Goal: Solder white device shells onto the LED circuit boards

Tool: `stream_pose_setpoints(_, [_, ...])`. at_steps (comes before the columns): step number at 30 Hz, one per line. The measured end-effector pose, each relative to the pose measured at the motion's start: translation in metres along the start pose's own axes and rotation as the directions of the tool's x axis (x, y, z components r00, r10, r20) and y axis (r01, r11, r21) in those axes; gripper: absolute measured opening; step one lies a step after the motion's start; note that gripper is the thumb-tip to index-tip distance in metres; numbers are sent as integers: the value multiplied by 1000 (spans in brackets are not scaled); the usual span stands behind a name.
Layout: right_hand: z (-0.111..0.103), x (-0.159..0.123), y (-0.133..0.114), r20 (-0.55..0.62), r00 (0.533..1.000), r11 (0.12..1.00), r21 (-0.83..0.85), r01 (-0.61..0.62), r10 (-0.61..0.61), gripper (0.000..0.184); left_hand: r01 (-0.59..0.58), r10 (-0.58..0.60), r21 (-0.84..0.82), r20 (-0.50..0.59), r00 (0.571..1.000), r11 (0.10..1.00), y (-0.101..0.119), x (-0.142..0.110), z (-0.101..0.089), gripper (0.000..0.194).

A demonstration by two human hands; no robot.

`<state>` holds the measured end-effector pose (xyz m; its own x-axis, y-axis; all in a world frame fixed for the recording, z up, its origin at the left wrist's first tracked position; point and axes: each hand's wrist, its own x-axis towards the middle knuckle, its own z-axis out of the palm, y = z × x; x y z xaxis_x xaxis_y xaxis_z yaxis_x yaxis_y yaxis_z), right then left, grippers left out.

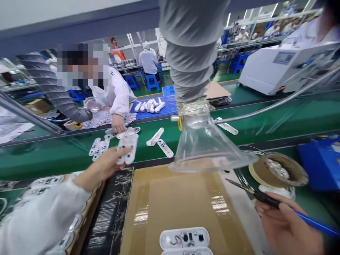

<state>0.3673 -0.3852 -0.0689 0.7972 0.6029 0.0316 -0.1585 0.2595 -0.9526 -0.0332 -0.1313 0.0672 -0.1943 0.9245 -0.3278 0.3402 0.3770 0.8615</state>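
Note:
My left hand [107,163] reaches out over the green conveyor belt, its fingers closed on a pair of white oval plastic housings [128,147] with small dark parts on them. At the lower right my right hand [288,221] grips a soldering iron [268,199] with a black handle and blue cord, its tip pointing left. On the brown cardboard [175,198] before me lie white housings [184,239] with a circuit board and wires inside; the lower one is cut off by the frame edge. More housings [99,148] rest on the belt beyond my left hand.
A clear fume hood [207,148] on a grey duct hangs over the cardboard. A bowl [278,170] of silvery material stands at right. Across the belt, a co-worker's hand [118,123] touches housings. A box of housings [47,182] sits at left. A white machine [281,67] stands far right.

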Motion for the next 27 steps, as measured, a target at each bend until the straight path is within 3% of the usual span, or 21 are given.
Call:
stream_pose_setpoints(2, [-5, -1, -5, -8, 1000, 999, 45, -22, 22, 19, 99, -98, -1, 180, 979, 995, -31, -47, 35, 39])
stream_pose_setpoints(4, [-6, 0, -7, -1, 1000, 995, 98, -17, 17, 16, 239, -201, -74, 337, 920, 968, -60, -91, 62, 41])
stream_pose_setpoints(7, [-5, 0, -7, 27, 1000, 988, 157, -13, 9, 13, 402, -276, -275, 402, 873, 873, -89, -140, 89, 37])
stream_pose_setpoints(9, [-6, 0, -7, 29, 999, 983, 182, -27, 22, 12, 485, -285, -371, 478, 831, 792, -98, -163, 97, 39])
stream_pose_setpoints(11, [-7, -1, -8, 23, 999, 981, 194, -33, 29, 13, 561, -273, -354, 606, 747, 748, -101, -181, 97, 45])
stream_pose_setpoints(13, [-7, -1, -9, 25, 1000, 980, 196, -22, 18, 14, 552, -258, -222, 707, 659, 804, -100, -192, 90, 49])
stream_pose_setpoints(14, [-7, -2, -9, 29, 1000, 981, 195, -16, 11, 14, 473, -231, -142, 729, 644, 870, -98, -193, 85, 46])
stream_pose_setpoints(15, [-6, -2, -10, 31, 1000, 981, 194, -7, 1, 15, 321, -171, -67, 734, 657, 945, -96, -190, 81, 42])
stream_pose_setpoints(16, [-5, -2, -10, 34, 999, 981, 193, 2, -9, 16, 97, -71, 6, 729, 681, 995, -92, -183, 77, 40])
stream_pose_setpoints(17, [-4, -3, -9, 40, 999, 982, 191, 11, -19, 16, -174, 67, 74, 722, 688, 982, -88, -171, 74, 39])
stream_pose_setpoints(18, [-3, -3, -9, 48, 998, 982, 187, 17, -26, 17, -442, 218, 139, 717, 662, 886, -85, -156, 73, 42])
stream_pose_setpoints(19, [-2, -3, -8, 59, 998, 983, 183, 21, -32, 17, -655, 339, 199, 726, 598, 729, -81, -139, 73, 50])
stream_pose_setpoints(20, [-1, -3, -7, 71, 997, 983, 180, 26, -39, 18, -787, 403, 241, 752, 521, 568, -78, -120, 74, 57])
stream_pose_setpoints(22, [0, -2, -6, 82, 995, 985, 170, 36, -51, 19, -895, 412, 277, 812, 413, 351, -74, -86, 80, 65])
stream_pose_setpoints(23, [0, -2, -5, 77, 995, 985, 166, 45, -58, 19, -914, 398, 281, 833, 384, 293, -74, -72, 83, 65])
stream_pose_setpoints(25, [0, -1, -5, 62, 996, 985, 160, 58, -69, 19, -925, 391, 287, 844, 366, 247, -79, -59, 87, 61])
stream_pose_setpoints(27, [1, 0, -5, 55, 996, 986, 154, 64, -74, 18, -920, 421, 298, 823, 382, 254, -88, -62, 88, 56])
